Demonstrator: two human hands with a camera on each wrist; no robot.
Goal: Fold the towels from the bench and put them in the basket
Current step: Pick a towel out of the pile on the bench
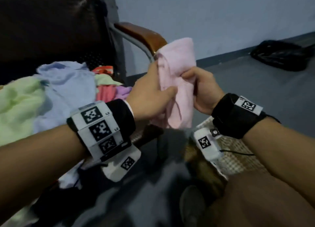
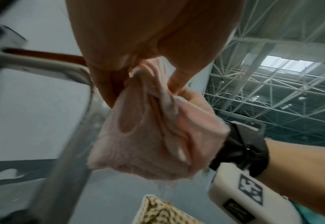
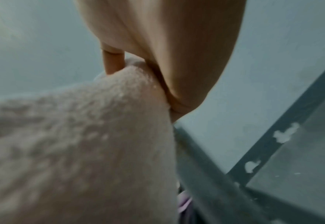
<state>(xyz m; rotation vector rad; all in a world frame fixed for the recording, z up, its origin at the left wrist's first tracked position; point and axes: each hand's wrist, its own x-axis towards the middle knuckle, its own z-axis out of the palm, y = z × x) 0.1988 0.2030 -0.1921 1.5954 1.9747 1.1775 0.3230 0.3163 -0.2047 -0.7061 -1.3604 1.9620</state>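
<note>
Both hands hold a pink towel up in the air in front of me. My left hand grips its left side, thumb across the front. My right hand grips its right side with curled fingers. The towel hangs bunched below the left palm in the left wrist view, and it fills the lower left of the right wrist view as fuzzy pink cloth. Loose towels lie heaped on the bench: a green one, a light blue one and red and purple ones. The woven basket sits below my right wrist.
The bench has a dark backrest and a brown wooden armrest on a grey metal frame. A black bag lies on the grey floor by the blue-grey wall at the right.
</note>
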